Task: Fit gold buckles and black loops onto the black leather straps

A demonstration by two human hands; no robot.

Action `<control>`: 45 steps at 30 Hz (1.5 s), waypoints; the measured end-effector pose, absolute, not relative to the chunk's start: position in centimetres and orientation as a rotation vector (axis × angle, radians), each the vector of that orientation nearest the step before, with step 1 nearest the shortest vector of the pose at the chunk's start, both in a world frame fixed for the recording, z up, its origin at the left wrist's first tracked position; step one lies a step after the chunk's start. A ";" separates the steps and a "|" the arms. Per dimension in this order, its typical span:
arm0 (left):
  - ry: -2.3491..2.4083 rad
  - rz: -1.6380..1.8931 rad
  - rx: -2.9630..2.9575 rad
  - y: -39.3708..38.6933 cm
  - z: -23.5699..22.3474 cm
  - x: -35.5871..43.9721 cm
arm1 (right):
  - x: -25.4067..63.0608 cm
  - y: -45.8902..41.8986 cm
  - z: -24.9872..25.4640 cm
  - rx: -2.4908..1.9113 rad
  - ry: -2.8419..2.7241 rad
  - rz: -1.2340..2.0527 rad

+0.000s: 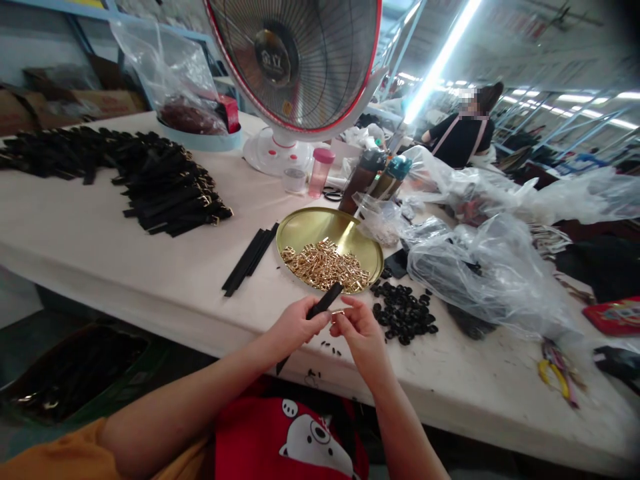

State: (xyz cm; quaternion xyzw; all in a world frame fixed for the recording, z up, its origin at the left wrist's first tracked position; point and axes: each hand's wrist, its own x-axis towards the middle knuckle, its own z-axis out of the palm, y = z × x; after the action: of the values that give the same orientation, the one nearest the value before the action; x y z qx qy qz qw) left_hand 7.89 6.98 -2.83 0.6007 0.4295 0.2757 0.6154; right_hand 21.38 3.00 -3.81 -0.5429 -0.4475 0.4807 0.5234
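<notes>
the left hand [295, 327] is closed around a black strap [325, 300] while the right hand [363, 337] pinches a small gold buckle [337, 313] at the strap's end, both just before the brass tray [305, 230], with its heap of gold buckles [325, 265] and black plastic pieces [403, 313] beside it.
</notes>
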 end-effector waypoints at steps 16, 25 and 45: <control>1.027 0.478 1.529 5.1 -4.1 7.7 | 21.2 0.4 -4.8 -1.448 -1.054 1.206; 0.980 0.231 1.556 6.1 -3.0 7.0 | 22.3 -0.3 -5.6 -1.348 -1.217 1.353; 0.886 0.221 1.997 5.6 -2.7 6.3 | 20.3 -0.2 -6.8 -1.103 -0.210 1.519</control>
State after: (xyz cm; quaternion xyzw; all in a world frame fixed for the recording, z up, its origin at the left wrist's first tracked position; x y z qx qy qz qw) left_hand 6.31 5.60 -2.67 0.8096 0.3591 0.0897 0.4556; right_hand 20.31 -0.16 -6.81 -0.4731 -0.0903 0.6516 0.5860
